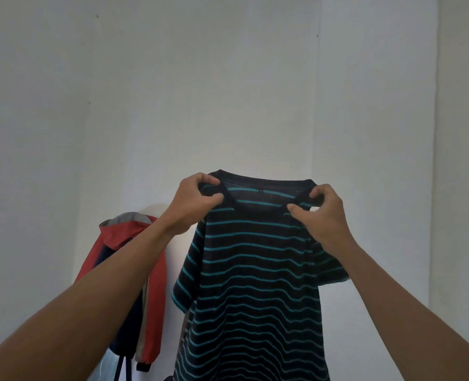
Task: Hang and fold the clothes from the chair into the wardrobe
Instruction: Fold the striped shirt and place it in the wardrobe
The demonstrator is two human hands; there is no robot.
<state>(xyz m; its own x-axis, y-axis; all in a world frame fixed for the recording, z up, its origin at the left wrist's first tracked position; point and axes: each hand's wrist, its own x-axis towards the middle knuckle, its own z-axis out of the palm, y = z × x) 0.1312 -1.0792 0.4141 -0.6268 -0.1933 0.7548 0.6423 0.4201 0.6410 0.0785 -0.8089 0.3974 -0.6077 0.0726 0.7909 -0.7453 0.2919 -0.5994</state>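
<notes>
Her left hand point(193, 204) and right hand point(322, 213) each pinch a shoulder of the striped T-shirt point(255, 270), which hangs between and below them, seemingly held up for inspection; next it needs a hanger or folding, while a red jacket point(145, 257) hangs beyond the left hand.

**Striped tee point(255, 270) up in the air**

Dark short-sleeve tee with thin teal stripes, hanging straight down, pinched up at both sides of the collar. Sleeves droop out at 9 and 3 o'clock.
</notes>
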